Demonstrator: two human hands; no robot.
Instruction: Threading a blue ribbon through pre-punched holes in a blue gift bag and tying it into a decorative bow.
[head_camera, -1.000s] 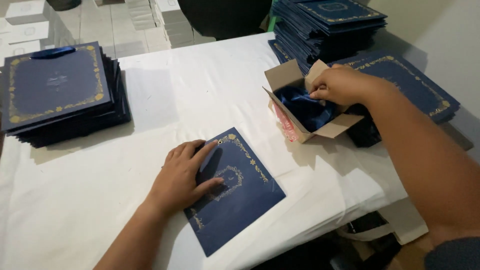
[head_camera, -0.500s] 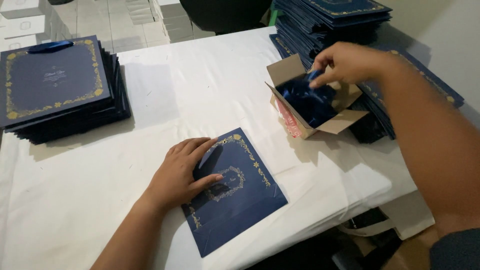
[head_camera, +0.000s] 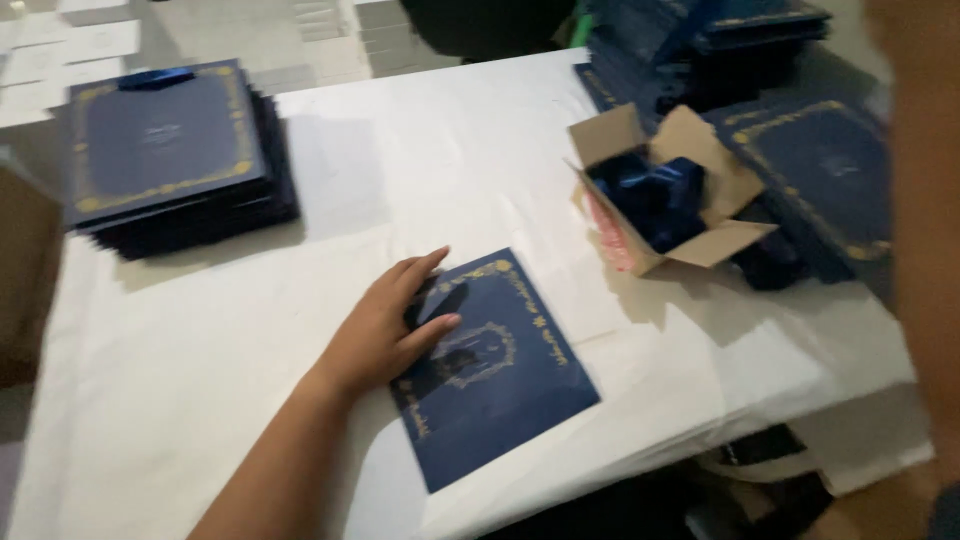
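Observation:
My left hand (head_camera: 385, 330) lies flat, fingers apart, on the left part of a navy card with gold ornament (head_camera: 510, 385). The card sits near the front edge of the white-covered table (head_camera: 450, 150). To the right stands a small open cardboard box (head_camera: 715, 245) with dark blue ribbon pieces (head_camera: 655, 200) inside. Only my right forearm (head_camera: 925, 200) shows, blurred along the right edge; its hand is out of the frame above.
A stack of the same navy cards (head_camera: 165, 150), with a blue bow on top, rests at the back left. More navy cards are piled at the back right (head_camera: 830, 170) behind the box. A brown carton edge (head_camera: 20, 270) shows at far left.
My right hand has lifted out of the cardboard box and left the picture upward. The left hand stays on the card. The camera has shifted, with blur.

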